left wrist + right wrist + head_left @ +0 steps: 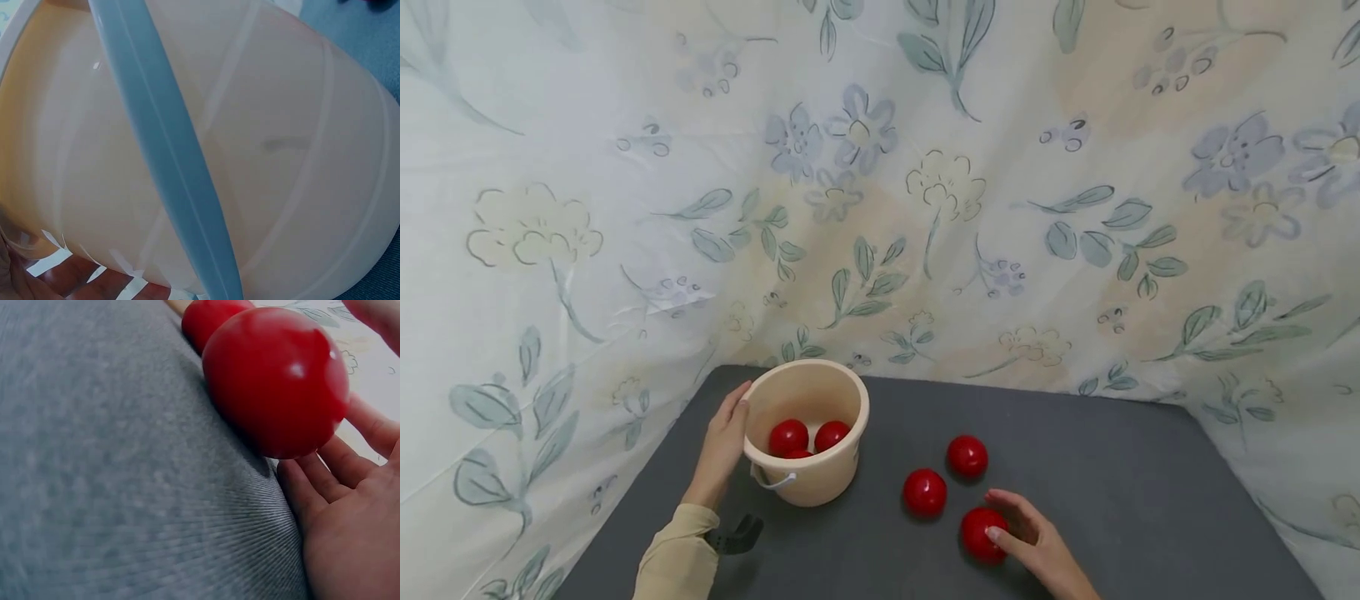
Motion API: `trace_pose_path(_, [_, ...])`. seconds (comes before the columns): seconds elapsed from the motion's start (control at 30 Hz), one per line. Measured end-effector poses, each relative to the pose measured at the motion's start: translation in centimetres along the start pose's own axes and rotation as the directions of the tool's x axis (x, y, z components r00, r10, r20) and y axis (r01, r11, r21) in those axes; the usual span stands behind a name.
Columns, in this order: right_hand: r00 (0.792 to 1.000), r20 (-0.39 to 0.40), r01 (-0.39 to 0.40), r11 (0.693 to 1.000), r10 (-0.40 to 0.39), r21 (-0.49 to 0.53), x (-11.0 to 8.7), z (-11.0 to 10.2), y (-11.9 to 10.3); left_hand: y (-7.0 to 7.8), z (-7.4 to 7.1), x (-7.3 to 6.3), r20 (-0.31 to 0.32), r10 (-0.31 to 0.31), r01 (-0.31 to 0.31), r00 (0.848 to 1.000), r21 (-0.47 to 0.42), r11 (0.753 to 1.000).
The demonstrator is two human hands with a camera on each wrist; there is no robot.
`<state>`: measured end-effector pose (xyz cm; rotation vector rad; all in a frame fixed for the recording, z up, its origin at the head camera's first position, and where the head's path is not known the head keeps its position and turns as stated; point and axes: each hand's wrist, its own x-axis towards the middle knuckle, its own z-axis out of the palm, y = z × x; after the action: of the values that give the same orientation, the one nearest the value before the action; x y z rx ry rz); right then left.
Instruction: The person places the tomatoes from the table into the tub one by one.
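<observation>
On the left, a cream bucket [820,483] leans with its mouth toward me. My left hand [724,437] holds its left side at the rim, and in the left wrist view its fingers [94,281] lie along the outer wall. Several glossy red balls [788,437] lie inside. At the front right, my right hand [1033,542] reaches round a red ball [981,536] on the table. Its fingers are spread at the ball's far side, with the thumb over the near side. In the right wrist view the thumb stands apart from the ball [275,381].
Two more red balls, one nearer [924,493] and one farther [967,457], sit between the bucket and my right hand. The dark grey table [1075,450] ends against a flower-patterned cloth [880,208]. A thin handle [165,150] hangs down the bucket's side.
</observation>
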<state>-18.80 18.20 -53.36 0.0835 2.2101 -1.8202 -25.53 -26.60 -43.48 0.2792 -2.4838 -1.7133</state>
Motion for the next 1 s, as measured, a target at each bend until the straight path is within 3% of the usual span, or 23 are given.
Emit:
trace_pose_path(0.5, [0.995, 0.095, 0.015, 0.989, -0.002, -0.144, 0.06, 0.15, 0.45, 0.09, 0.19, -0.15, 0.007, -0.007, 0.007, 1.0, 0.008, 1.0])
trace_pose_path(0.7, [0.989, 0.144, 0.065, 0.978, -0.037, -0.197, 0.19, 0.25, 0.81, 0.12, 0.22, -0.02, 0.009, -0.003, 0.003, 1.0, 0.009, 1.0])
trace_pose_path(1.0, [0.993, 0.107, 0.072, 0.984, -0.055, -0.162, 0.32, 0.3, 1.03, -0.02, 0.16, -0.23, 0.013, -0.003, 0.003, 1.0, 0.01, 1.0])
